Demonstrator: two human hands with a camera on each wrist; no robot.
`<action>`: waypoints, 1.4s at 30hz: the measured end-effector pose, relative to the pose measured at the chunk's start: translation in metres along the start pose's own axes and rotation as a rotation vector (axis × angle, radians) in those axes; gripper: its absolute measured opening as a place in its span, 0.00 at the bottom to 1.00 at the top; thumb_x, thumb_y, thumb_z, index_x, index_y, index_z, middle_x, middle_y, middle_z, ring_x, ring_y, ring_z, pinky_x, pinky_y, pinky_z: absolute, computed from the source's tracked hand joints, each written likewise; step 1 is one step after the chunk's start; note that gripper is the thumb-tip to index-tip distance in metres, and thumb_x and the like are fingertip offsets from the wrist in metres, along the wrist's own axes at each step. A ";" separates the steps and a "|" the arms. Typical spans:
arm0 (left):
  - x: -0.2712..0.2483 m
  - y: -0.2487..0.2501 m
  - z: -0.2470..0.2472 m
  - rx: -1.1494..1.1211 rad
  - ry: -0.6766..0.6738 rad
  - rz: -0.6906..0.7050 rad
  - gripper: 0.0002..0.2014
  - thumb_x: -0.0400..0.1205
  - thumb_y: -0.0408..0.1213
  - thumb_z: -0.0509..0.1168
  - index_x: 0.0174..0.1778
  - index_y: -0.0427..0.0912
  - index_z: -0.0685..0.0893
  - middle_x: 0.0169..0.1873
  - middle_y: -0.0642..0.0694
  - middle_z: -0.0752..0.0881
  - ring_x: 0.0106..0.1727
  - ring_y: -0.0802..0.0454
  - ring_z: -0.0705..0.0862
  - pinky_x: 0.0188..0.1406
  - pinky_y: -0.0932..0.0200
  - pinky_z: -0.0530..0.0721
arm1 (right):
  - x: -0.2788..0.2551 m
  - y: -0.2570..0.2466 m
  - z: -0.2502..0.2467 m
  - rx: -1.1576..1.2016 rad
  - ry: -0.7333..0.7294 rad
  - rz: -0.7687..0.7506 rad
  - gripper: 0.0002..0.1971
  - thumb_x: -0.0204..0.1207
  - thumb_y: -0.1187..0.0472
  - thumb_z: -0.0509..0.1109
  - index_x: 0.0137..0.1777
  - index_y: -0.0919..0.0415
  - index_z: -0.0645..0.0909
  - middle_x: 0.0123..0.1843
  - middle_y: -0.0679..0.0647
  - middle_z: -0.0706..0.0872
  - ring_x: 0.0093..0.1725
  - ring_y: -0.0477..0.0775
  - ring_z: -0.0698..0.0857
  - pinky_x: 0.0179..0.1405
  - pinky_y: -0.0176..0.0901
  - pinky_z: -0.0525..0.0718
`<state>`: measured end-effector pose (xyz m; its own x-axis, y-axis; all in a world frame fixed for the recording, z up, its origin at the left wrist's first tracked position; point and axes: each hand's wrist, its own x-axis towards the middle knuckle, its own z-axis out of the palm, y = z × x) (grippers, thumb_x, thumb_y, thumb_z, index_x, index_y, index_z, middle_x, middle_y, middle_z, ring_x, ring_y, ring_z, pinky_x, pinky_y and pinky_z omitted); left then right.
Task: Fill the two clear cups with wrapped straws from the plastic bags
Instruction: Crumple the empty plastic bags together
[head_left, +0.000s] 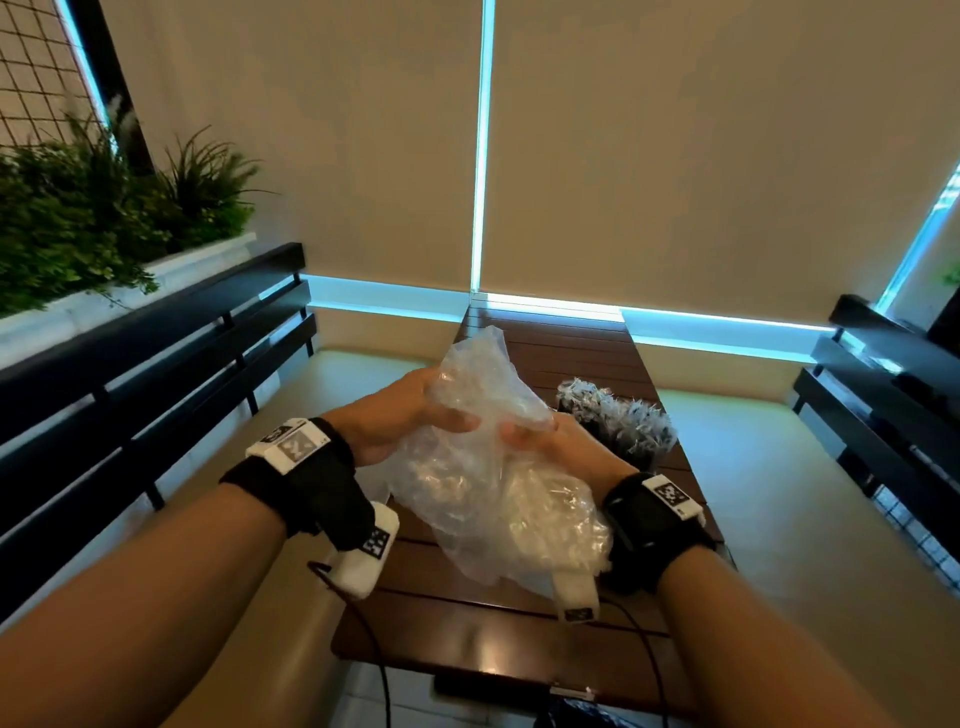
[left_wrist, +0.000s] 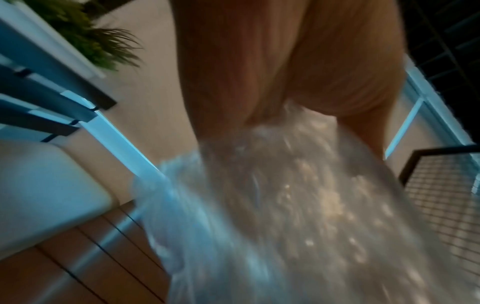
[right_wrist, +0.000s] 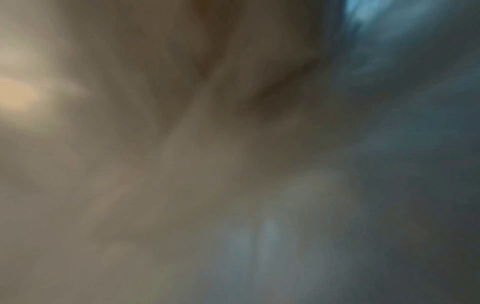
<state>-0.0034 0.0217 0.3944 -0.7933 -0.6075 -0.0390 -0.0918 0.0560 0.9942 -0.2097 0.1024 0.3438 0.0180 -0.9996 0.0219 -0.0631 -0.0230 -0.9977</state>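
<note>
A crumpled clear plastic bag (head_left: 483, 467) is held up above the dark wooden table (head_left: 519, 639). My left hand (head_left: 410, 410) grips its upper left part, fingers curled into the plastic. On the bag's right side, my right hand (head_left: 545, 441) pinches the plastic. Behind the right hand stand cups (head_left: 618, 421) packed with wrapped straws, their white paper ends showing. In the left wrist view the bag (left_wrist: 298, 205) hangs blurred from the left hand (left_wrist: 285, 72). The right wrist view is a blur, showing nothing clearly.
Black slatted bench backs (head_left: 156, 374) flank the narrow table on both sides, with cream seats (head_left: 363, 374) below. A white planter with green plants (head_left: 104, 218) sits at the far left. Beige blinds (head_left: 675, 156) close the back. Cables (head_left: 384, 675) hang at the table's near edge.
</note>
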 end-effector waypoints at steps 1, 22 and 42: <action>-0.003 -0.001 -0.003 -0.013 -0.073 -0.039 0.24 0.79 0.24 0.71 0.70 0.47 0.80 0.63 0.41 0.89 0.64 0.40 0.88 0.59 0.44 0.89 | 0.000 -0.002 -0.003 -0.016 0.012 -0.021 0.07 0.82 0.61 0.71 0.50 0.62 0.89 0.44 0.53 0.92 0.42 0.51 0.91 0.42 0.40 0.88; 0.020 0.000 -0.019 0.021 -0.186 -0.254 0.41 0.69 0.69 0.71 0.74 0.50 0.80 0.67 0.40 0.87 0.65 0.39 0.86 0.59 0.37 0.87 | 0.003 -0.013 -0.018 -0.280 0.223 -0.292 0.13 0.79 0.74 0.71 0.34 0.64 0.87 0.30 0.45 0.87 0.29 0.41 0.84 0.32 0.35 0.82; 0.053 0.016 0.051 0.311 0.298 0.054 0.15 0.81 0.33 0.66 0.64 0.38 0.81 0.54 0.40 0.87 0.56 0.39 0.86 0.52 0.44 0.85 | 0.008 -0.001 -0.023 -0.776 0.658 -0.437 0.25 0.83 0.43 0.66 0.24 0.51 0.74 0.23 0.46 0.77 0.23 0.44 0.74 0.26 0.39 0.69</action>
<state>-0.0778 0.0304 0.4030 -0.5973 -0.7972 0.0879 -0.2686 0.3021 0.9147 -0.2328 0.0937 0.3468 -0.3278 -0.7115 0.6215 -0.7932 -0.1501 -0.5902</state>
